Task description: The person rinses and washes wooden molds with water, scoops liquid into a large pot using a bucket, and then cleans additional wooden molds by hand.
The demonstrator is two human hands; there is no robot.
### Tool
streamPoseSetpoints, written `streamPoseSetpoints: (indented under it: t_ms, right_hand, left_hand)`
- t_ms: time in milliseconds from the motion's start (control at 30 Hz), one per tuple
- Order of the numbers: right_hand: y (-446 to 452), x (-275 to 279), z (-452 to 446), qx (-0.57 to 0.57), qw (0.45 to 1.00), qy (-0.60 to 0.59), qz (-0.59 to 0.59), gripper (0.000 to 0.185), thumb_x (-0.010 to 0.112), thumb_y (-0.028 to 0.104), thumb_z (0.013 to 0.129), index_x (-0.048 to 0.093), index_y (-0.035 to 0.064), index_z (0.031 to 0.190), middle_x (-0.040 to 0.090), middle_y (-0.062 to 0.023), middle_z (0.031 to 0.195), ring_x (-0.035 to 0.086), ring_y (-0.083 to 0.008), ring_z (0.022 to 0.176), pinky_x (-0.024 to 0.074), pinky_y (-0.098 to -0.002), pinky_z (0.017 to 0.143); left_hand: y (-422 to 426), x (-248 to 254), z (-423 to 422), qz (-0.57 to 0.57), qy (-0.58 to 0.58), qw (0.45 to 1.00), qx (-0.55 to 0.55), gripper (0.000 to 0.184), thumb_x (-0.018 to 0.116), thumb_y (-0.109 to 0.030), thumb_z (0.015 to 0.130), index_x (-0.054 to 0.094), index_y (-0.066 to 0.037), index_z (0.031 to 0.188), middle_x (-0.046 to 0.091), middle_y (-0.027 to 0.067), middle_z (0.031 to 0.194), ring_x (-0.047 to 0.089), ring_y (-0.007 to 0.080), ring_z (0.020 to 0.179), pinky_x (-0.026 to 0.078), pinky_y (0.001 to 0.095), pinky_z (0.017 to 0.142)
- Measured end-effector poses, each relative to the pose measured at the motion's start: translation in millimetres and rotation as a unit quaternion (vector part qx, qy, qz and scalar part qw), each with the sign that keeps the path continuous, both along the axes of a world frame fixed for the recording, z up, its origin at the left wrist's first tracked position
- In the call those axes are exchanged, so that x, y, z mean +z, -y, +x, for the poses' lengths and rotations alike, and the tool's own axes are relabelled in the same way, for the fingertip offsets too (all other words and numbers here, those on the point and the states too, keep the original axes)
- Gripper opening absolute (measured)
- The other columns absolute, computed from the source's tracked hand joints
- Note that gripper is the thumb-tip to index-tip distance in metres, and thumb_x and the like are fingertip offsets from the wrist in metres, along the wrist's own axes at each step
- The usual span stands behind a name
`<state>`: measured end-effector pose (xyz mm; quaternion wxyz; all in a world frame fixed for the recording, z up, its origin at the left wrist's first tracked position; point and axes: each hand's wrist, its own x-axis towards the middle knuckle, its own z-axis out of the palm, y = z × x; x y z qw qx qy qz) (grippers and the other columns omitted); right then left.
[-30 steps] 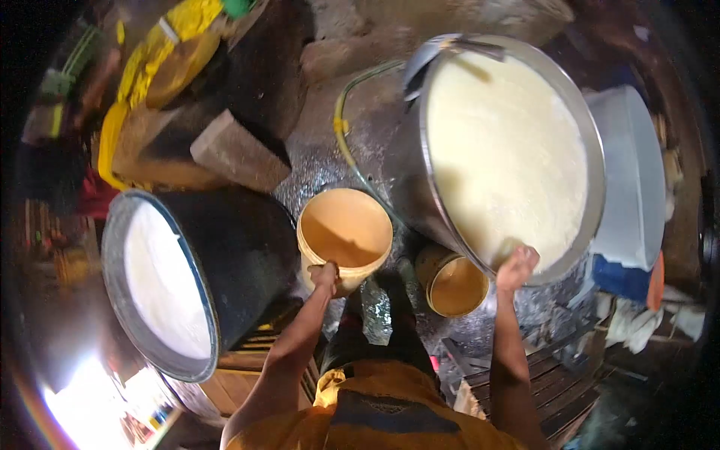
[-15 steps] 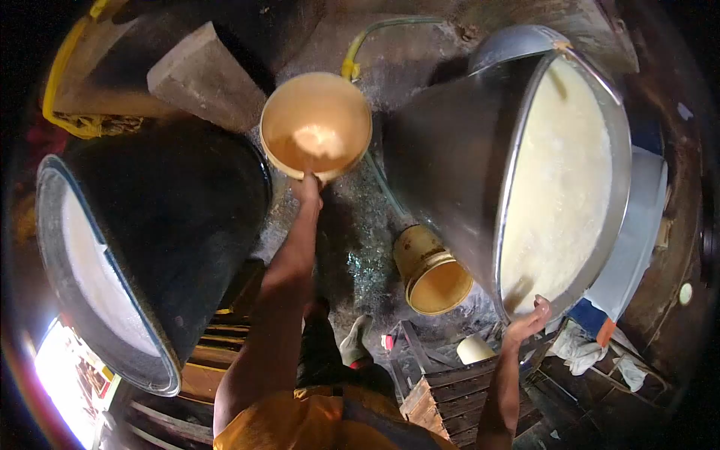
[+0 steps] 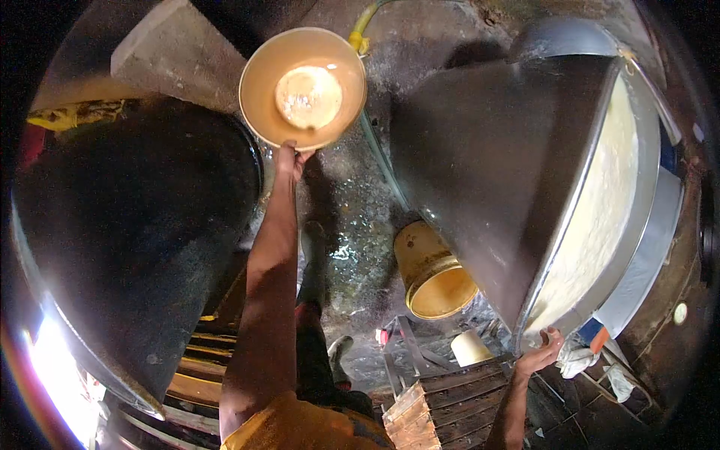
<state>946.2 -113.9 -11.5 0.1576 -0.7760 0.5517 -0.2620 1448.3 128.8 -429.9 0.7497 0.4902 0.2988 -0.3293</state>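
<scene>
My left hand is closed on the near rim of a tan plastic bucket, holding it out ahead of me with its mouth turned toward me. Only a wet shine shows on the bucket's bottom. On the right stands a big dark metal vat, filled high with a pale creamy mass. My right hand is at that vat's near rim, its fingers curled over the edge. To my left is a second large dark vat; its contents are out of sight now.
A yellowed bucket is on the wet floor between the vats, with a small cream container nearer me. A green hose runs along the floor. A metal bowl sits behind the right vat. Wooden slats lie close by.
The bucket in my left hand has moved up and slightly left in view, with more of its bottom showing. My right hand stays at the vat's rim. The view has shifted.
</scene>
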Motion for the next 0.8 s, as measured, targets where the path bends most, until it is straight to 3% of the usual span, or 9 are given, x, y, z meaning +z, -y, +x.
streamPoseSetpoints:
  t_ms: [200,233,333,367,433,500,567,633,800]
  right_hand:
    - [2.4,0.8,-5.7,0.006,0.999,-0.04,-0.002,0.049,0.029,0.041,0.1,0.054,-0.001,0.095,0.054,-0.0116,0.096,0.051,-0.0222,0.089,0.0429,-0.0354,0.073]
    - [1.9,0.3,-6.2,0.005,0.999,-0.034,-0.008,0.049,0.029,0.041,0.1,0.054,-0.001,0.095,0.054,-0.0116,0.096,0.051,-0.022,0.089,0.0428,-0.0352,0.072]
    - [1.1,1.1,-1.7,0.009,0.999,-0.045,-0.01,0.05,0.03,0.042,0.099,0.055,-0.0008,0.094,0.054,-0.0113,0.097,0.051,-0.0215,0.088,0.0425,-0.0346,0.072]
    - [2.0,0.4,-4.3,-0.007,0.999,-0.051,-0.015,0.05,0.03,0.043,0.099,0.055,-0.0004,0.093,0.054,-0.0105,0.096,0.051,-0.0212,0.088,0.0428,-0.0345,0.072]
    - [1.9,0.8,-5.4,-0.008,1.0,-0.026,0.001,0.044,0.032,0.039,0.1,0.055,0.002,0.093,0.054,-0.0093,0.099,0.051,-0.02,0.091,0.0438,-0.0351,0.075]
    - [2.4,0.7,-10.6,-0.008,1.0,-0.009,0.007,0.041,0.033,0.037,0.1,0.054,0.0029,0.095,0.054,-0.0087,0.1,0.051,-0.0195,0.094,0.0446,-0.0359,0.077]
    - [-0.2,1.1,-5.2,-0.004,1.0,0.008,0.01,0.043,0.033,0.04,0.1,0.054,0.0028,0.096,0.054,-0.0089,0.099,0.05,-0.0197,0.094,0.0441,-0.0356,0.077]
    - [3.4,-0.2,-6.1,-0.004,1.0,0.015,0.011,0.046,0.033,0.043,0.099,0.054,0.0026,0.096,0.054,-0.009,0.099,0.05,-0.02,0.094,0.0435,-0.0354,0.077]
    - [11.9,1.7,-28.8,0.054,0.998,-0.012,0.022,0.054,0.032,0.051,0.097,0.054,0.0015,0.097,0.052,-0.0087,0.098,0.048,-0.0192,0.092,0.0415,-0.0356,0.076]
  left_hand:
    - [-1.4,-54.2,-10.4,-0.117,-0.028,0.991,0.06,0.046,0.053,-0.026,0.093,0.036,-0.002,0.129,0.055,0.0154,0.116,0.064,0.03,0.086,0.059,0.0438,0.069]
    - [9.8,0.5,-21.5,-0.07,-0.016,0.994,0.076,0.053,0.057,-0.033,0.092,0.033,-0.007,0.132,0.056,0.0115,0.118,0.062,0.0283,0.094,0.054,0.0469,0.077]
    - [-6.1,-44.5,-70.6,0.047,-0.057,0.997,-0.015,0.058,0.062,-0.034,0.088,0.038,-0.004,0.131,0.055,0.0115,0.119,0.059,0.0276,0.102,0.05,0.0487,0.083]
    - [-13.7,-64.3,-94.6,0.066,-0.028,0.989,-0.128,0.059,0.065,-0.034,0.086,0.04,-0.003,0.13,0.055,0.012,0.12,0.057,0.0275,0.104,0.049,0.0479,0.084]
    - [-27.6,-94.1,-143.8,0.095,0.032,0.931,-0.35,0.062,0.069,-0.036,0.082,0.044,-0.003,0.128,0.056,0.0128,0.121,0.054,0.0275,0.11,0.048,0.0461,0.087]
    - [-18.5,-68.8,-201.6,0.177,0.225,0.891,-0.352,0.076,0.077,-0.043,0.07,0.048,0.0,0.125,0.058,0.0198,0.118,0.054,0.0328,0.111,0.044,0.043,0.094]
    - [-11.2,-18.9,-224.5,0.251,0.246,0.697,-0.625,0.083,0.077,-0.047,0.066,0.046,0.002,0.126,0.056,0.0232,0.119,0.053,0.0359,0.113,0.042,0.0428,0.097]
    - [-7.3,-3.0,-271.0,0.156,0.149,0.631,-0.745,0.087,0.076,-0.05,0.064,0.045,0.002,0.127,0.054,0.025,0.122,0.052,0.0371,0.114,0.042,0.0431,0.097]
    - [17.3,-13.8,-398.0,0.004,0.162,0.612,-0.774,0.092,0.077,-0.041,0.059,0.039,-0.001,0.133,0.052,0.0262,0.124,0.053,0.0349,0.115,0.046,0.0423,0.093]
